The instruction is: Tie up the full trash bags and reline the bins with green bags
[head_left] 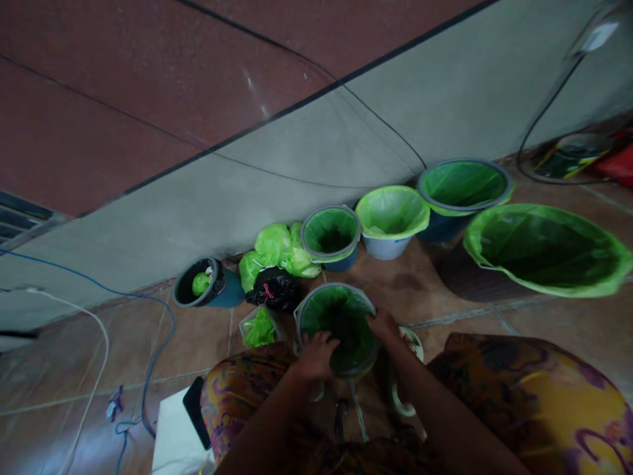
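Between my knees is a round grey-rimmed trash bin [339,286], its inside covered by a green plastic liner [316,315]. My left hand [316,355] is closed over the near left part of the rim, fingers reaching inside. Across from it, my right hand [382,327] grips the right side of the rim. Just beyond stands a smaller lined bin [330,231] against several tied green bags [273,244]. A black bag [273,290] tied with a red string lies left of the bin I hold.
To the right are a white lined bucket [386,248], a dark blue lined bin [440,225] and a large brown lined bin [489,280]. A teal bin [228,289] leans at left. Blue [171,323] and white cables [103,330] cross the tiles.
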A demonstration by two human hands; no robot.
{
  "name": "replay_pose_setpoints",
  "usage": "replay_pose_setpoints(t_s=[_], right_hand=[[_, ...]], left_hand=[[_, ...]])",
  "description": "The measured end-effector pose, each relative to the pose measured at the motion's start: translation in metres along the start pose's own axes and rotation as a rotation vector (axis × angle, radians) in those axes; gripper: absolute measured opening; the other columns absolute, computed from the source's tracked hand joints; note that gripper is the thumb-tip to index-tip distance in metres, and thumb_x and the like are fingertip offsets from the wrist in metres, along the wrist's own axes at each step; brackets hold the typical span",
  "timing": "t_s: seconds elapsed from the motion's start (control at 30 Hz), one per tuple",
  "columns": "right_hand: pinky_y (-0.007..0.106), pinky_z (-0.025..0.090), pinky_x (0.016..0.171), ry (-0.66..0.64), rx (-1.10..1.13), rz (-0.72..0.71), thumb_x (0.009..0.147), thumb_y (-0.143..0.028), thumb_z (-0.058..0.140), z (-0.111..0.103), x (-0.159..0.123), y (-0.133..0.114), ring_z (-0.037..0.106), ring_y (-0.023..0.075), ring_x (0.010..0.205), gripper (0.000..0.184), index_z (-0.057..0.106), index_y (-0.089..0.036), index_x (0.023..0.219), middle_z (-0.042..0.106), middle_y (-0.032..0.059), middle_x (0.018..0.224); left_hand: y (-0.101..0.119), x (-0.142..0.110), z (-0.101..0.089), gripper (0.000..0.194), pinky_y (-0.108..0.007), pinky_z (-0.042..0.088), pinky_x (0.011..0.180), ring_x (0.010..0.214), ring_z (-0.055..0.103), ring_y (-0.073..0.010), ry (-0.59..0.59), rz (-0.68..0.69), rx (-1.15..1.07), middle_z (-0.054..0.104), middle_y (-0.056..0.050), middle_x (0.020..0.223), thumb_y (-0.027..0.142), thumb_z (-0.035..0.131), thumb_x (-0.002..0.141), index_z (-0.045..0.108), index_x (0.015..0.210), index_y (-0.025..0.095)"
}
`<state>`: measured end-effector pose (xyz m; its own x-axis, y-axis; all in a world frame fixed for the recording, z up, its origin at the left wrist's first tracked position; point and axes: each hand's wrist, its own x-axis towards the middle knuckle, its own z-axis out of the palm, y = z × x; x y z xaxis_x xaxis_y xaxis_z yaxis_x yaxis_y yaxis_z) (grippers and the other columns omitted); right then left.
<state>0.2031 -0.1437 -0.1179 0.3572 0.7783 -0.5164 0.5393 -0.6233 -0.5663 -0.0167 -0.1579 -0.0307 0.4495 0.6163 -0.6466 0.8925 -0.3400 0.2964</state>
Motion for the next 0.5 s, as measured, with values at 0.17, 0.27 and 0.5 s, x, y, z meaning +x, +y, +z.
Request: replay_pose_setpoints(t_s=[0.17, 0.27, 0.5], right_hand=[[0.041, 0.043, 0.103, 0.18, -0.028, -0.183, 0.086, -0.028, 0.056, -0.009, -0.002, -0.013, 0.058, 0.0326, 0.123, 0.056, 0.053, -0.008, 0.138, 0.061, 0.0241, 0.13], [0.041, 0.041, 0.107, 0.155, 0.022, -0.279, 0.086, -0.022, 0.051, -0.008, 0.002, -0.016, 0.055, 0.0317, 0.127, 0.056, 0.05, -0.008, 0.14, 0.059, 0.0228, 0.135], [0.038, 0.051, 0.089, 0.095, -0.063, -0.273, 0.09, -0.02, 0.04, 0.008, 0.013, 0.005, 0.068, 0.0266, 0.095, 0.043, 0.058, -0.004, 0.126, 0.072, 0.0184, 0.104]], left_hand=[[-0.023, 0.018, -0.059, 0.078, -0.04, 0.027, 0.12, 0.144, 0.037, -0.029, 0.492, -0.247, -0.338, 0.043, -0.016, 0.154, 0.027, 0.064, 0.079, 0.037, 0.151, 0.013], [-0.039, 0.036, -0.059, 0.081, -0.037, 0.028, 0.12, 0.146, 0.035, -0.0301, 0.517, -0.38, -0.478, 0.039, -0.023, 0.155, 0.021, 0.062, 0.08, 0.03, 0.152, 0.004], [-0.058, 0.057, -0.013, 0.036, -0.031, 0.049, 0.093, 0.099, 0.067, -0.02, 0.532, -0.444, -0.644, 0.072, -0.01, 0.108, 0.008, 0.046, 0.087, 0.059, 0.119, 0.016]])
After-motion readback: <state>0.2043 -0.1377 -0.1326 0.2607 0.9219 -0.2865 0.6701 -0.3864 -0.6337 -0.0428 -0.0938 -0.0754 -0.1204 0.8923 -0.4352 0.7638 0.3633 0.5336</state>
